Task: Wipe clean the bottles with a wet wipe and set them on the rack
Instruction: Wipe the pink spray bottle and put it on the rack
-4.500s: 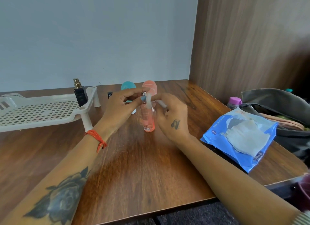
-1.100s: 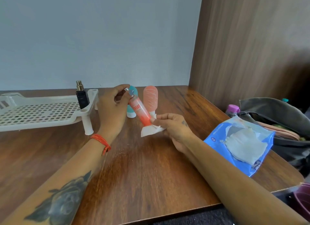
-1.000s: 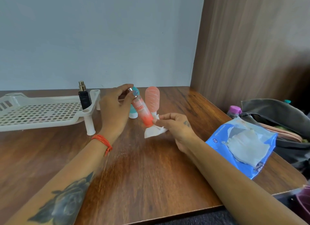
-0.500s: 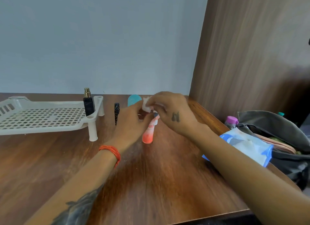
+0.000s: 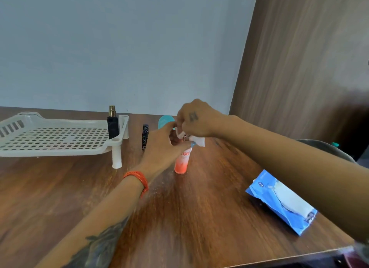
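So progress check, prob about a quarter in. My left hand (image 5: pixel 159 146) grips the orange spray bottle (image 5: pixel 182 162) around its upper part, standing upright on the wooden desk (image 5: pixel 179 217), bottom touching the wood. My right hand (image 5: pixel 196 120) is right above it, fingers curled and pinching the wet wipe (image 5: pixel 196 141) against the bottle's top, a white corner poking out to the right of my knuckles. Can't tell exactly how much of the nozzle is covered, my hands hide it.

Done so far, as far as I can judge: only the black perfume bottle (image 5: pixel 113 124) stands on the white rack (image 5: pixel 56 140), in the corner nearest my left hand. Rest of the rack holds nothing I can see.

Still left imo: finish this orange one and carry it over to the rack, which sits well off to the left of my left hand. Then the teal-capped bottle (image 5: pixel 165 121) just behind my hands, mostly hidden, and the slim dark speckled tube (image 5: pixel 145 137) between my left hand and the rack leg, if that counts as a bottle tbh.

Blue wet wipe pack (image 5: pixel 283 204) lies under my right forearm, nearer to me, flap open w/ a wipe showing, so fresh ones are handy.
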The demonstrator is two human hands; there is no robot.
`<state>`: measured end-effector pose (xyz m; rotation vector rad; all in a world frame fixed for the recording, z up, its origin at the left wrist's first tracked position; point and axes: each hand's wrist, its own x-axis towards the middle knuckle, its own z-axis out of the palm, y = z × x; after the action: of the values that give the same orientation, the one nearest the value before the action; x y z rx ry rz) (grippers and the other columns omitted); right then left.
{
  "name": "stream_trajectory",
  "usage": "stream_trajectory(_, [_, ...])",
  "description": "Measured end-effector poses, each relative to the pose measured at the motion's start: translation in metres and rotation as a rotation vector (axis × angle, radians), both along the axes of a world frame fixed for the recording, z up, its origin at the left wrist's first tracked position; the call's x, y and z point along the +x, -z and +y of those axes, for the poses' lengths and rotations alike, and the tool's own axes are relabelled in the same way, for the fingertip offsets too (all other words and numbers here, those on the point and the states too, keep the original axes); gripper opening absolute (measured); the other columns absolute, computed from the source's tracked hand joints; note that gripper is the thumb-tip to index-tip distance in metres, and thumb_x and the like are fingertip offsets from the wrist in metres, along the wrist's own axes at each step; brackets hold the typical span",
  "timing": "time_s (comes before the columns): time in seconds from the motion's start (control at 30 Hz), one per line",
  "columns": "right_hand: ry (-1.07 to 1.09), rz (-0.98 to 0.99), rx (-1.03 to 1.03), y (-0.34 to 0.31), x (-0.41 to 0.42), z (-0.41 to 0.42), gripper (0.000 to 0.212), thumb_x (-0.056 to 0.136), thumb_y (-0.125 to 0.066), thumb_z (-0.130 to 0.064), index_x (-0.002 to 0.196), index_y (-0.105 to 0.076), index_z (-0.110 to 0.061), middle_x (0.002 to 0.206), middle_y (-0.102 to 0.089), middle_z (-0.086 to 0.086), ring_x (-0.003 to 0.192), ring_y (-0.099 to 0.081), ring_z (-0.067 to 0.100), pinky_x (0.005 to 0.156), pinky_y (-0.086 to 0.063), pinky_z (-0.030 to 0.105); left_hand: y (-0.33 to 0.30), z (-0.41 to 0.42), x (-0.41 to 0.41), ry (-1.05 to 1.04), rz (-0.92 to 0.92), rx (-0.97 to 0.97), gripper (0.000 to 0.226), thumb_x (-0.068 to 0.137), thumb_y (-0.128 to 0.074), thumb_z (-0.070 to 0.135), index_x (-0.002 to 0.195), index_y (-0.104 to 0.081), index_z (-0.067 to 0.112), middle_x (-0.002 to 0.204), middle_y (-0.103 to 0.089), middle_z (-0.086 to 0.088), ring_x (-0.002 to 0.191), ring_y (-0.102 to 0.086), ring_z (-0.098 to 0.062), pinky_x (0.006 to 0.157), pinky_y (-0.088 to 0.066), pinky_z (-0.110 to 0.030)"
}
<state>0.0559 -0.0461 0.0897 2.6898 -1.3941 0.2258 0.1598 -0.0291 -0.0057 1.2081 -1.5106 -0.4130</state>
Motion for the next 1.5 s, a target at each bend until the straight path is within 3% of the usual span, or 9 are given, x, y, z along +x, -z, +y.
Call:
stream_trajectory(0.23, [0.274, -0.534, 0.458, 0.002, -0.031, -0.002, 0.019, 0.083, -0.052, -0.002, 0.096, -0.066, 0.002, 0.087, -0.066, 0.012, 0.07, -0.058, 0.017, 0.054, -0.045, 0.016, 0.001, -0.004, 0.003, 0.005, -0.017, 0.002, 0.055, 0.072, -0.078, 0.023, 0.122, -0.055, 0.018, 0.077, -0.06, 0.018, 0.072, -0.058, 0.004, 0.064, -0.042, 0.003])
stream_trajectory(0.37, [-0.172, -0.538, -0.193, 0.016, -0.037, 0.006, 0.023, 0.079, -0.055, 0.0, 0.087, -0.072, -0.013, 0.089, -0.069, -0.003, 0.084, -0.062, 0.013, 0.07, -0.044, 0.01, 0.002, -0.004, 0.003, 0.002, -0.025, -0.009, 0.048, 0.07, -0.079, 0.026, 0.112, -0.06, 0.012, 0.078, -0.062, 0.013, 0.071, -0.059, 0.002, 0.065, -0.046, -0.001])
stream_trajectory(0.43, [-0.399, -0.266, -0.41, 0.03, -0.036, 0.008, 0.022, 0.068, -0.067, 0.004, 0.084, -0.073, -0.009, 0.089, -0.071, 0.005, 0.083, -0.066, 0.022, 0.072, -0.053, 0.027, 0.002, -0.005, 0.004, -0.011, -0.048, -0.018, 0.04, 0.072, -0.078, 0.025, 0.105, -0.062, 0.01, 0.081, -0.064, 0.008, 0.07, -0.057, 0.004, 0.063, -0.043, -0.001])
stream_trajectory(0.53, [-0.496, 0.003, -0.52, 0.049, -0.04, 0.004, 0.03, 0.056, -0.074, 0.013, 0.081, -0.073, -0.004, 0.087, -0.071, 0.011, 0.078, -0.065, 0.031, 0.062, -0.054, 0.034, 0.002, -0.003, 0.004, -0.042, -0.128, -0.044, 0.044, 0.076, -0.073, 0.029, 0.116, -0.059, 0.018, 0.089, -0.063, 0.006, 0.071, -0.051, 0.009, 0.063, -0.037, 0.005])
stream_trajectory(0.67, [-0.486, -0.129, -0.544, 0.061, -0.049, 0.002, 0.029, 0.061, -0.072, 0.011, 0.084, -0.073, -0.005, 0.088, -0.072, 0.011, 0.082, -0.065, 0.03, 0.064, -0.056, 0.034, 0.001, -0.001, 0.002, -0.02, -0.099, -0.027, 0.049, 0.076, -0.073, 0.03, 0.12, -0.057, 0.018, 0.087, -0.061, 0.013, 0.072, -0.051, 0.011, 0.062, -0.038, 0.005])
stream_trajectory(1.0, [-0.014, -0.574, -0.319, 0.073, -0.065, 0.005, 0.019, 0.081, -0.061, 0.002, 0.092, -0.074, -0.009, 0.092, -0.073, 0.006, 0.082, -0.064, 0.012, 0.077, -0.051, 0.023, 0.002, -0.004, 0.004, 0.002, -0.027, 0.013, 0.054, 0.072, -0.077, 0.031, 0.122, -0.057, 0.02, 0.085, -0.062, 0.014, 0.077, -0.059, 0.005, 0.07, -0.046, -0.006])
stream_trajectory(1.17, [0.14, -0.16, 0.065, 0.095, -0.06, 0.017, 0.025, 0.086, -0.057, -0.011, 0.107, -0.068, -0.017, 0.111, -0.067, 0.001, 0.098, -0.061, 0.014, 0.088, -0.048, 0.024, 0.003, -0.003, 0.005, 0.013, -0.008, 0.011, 0.05, 0.072, -0.078, 0.027, 0.119, -0.059, 0.021, 0.084, -0.063, 0.016, 0.077, -0.061, 0.004, 0.067, -0.046, 0.0])
stream_trajectory(1.27, [0.136, -0.206, 0.216, 0.088, -0.06, 0.018, 0.02, 0.084, -0.061, -0.027, 0.101, -0.071, -0.022, 0.105, -0.068, -0.002, 0.091, -0.062, 0.011, 0.08, -0.051, 0.026, 0.004, -0.003, 0.006, 0.01, -0.02, 0.005, 0.052, 0.072, -0.077, 0.028, 0.12, -0.058, 0.021, 0.086, -0.063, 0.014, 0.077, -0.061, 0.004, 0.067, -0.046, 0.0])
stream_trajectory(1.5, [-0.037, -0.633, 0.035, 0.04, -0.042, 0.004, 0.027, 0.079, -0.068, -0.031, 0.105, -0.067, -0.023, 0.096, -0.065, -0.009, 0.082, -0.061, 0.003, 0.071, -0.049, 0.012, 0.004, -0.005, 0.006, 0.004, -0.04, -0.035, 0.053, 0.074, -0.076, 0.029, 0.123, -0.056, 0.02, 0.083, -0.063, 0.013, 0.078, -0.061, 0.003, 0.068, -0.046, -0.001])
